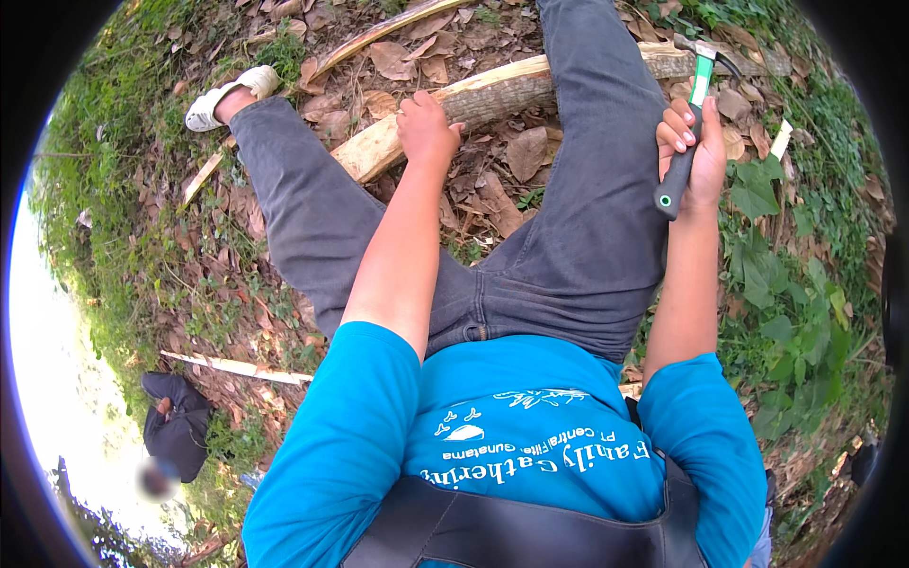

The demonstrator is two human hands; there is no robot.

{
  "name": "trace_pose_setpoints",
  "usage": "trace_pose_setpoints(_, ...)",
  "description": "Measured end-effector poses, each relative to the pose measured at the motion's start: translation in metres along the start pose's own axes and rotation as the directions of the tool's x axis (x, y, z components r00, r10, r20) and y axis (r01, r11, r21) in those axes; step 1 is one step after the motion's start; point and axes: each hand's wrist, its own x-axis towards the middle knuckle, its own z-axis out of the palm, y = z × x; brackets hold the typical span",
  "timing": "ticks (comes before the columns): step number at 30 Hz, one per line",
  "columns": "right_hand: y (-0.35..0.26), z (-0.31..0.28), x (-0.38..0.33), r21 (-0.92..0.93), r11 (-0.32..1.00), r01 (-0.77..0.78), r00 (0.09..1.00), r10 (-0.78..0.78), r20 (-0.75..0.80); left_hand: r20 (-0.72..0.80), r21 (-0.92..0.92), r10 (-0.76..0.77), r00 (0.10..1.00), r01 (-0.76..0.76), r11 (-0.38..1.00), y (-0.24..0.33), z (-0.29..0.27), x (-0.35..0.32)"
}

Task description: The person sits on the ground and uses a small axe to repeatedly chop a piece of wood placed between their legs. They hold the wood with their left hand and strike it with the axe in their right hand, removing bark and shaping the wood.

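A long split log [502,95] lies across the ground in front of me, pale and stripped on its upper face, with rough grey bark along its near side. My left hand [428,133] is on its left part, fingers curled over the wood and thumb sticking out to the right. Raised beside my right thigh, my right hand [699,156] is wrapped round the black grip of a claw hammer [703,78]. The hammer has a green and white shaft, and its metal head points away from me over the log's right part. My right leg crosses over the log.
Dry leaves and wood chips cover the ground between my legs. A thin split strip [379,33] lies beyond the log, another pale strip [237,364] at left. Leafy plants [786,312] grow at right. A person in dark clothes [178,426] is at far left.
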Motion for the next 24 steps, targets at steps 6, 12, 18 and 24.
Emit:
trace_pose_setpoints(6, 0.002, 0.002, -0.002, -0.059, 0.998, 0.033, 0.999, -0.035, -0.024, -0.045, 0.003, 0.024, 0.999, -0.023, 1.000, -0.003, 0.002, -0.006)
trace_pose_setpoints(12, 0.006, 0.011, -0.005, -0.325, 0.943, 0.070, 0.991, -0.104, -0.089, -0.133, -0.104, 0.070, 0.989, -0.084, 0.991, -0.010, 0.011, -0.013)
trace_pose_setpoints(18, 0.035, 0.051, -0.005, -0.812, 0.583, -0.027, 0.990, -0.099, -0.104, -0.188, -0.340, 0.241, 0.952, -0.293, 0.894, -0.059, 0.022, 0.010)
trace_pose_setpoints(24, 0.133, 0.074, 0.009, -0.904, 0.408, -0.128, 0.982, 0.182, -0.056, -0.086, 0.006, -0.048, 0.995, 0.049, 0.999, -0.117, 0.000, 0.005)
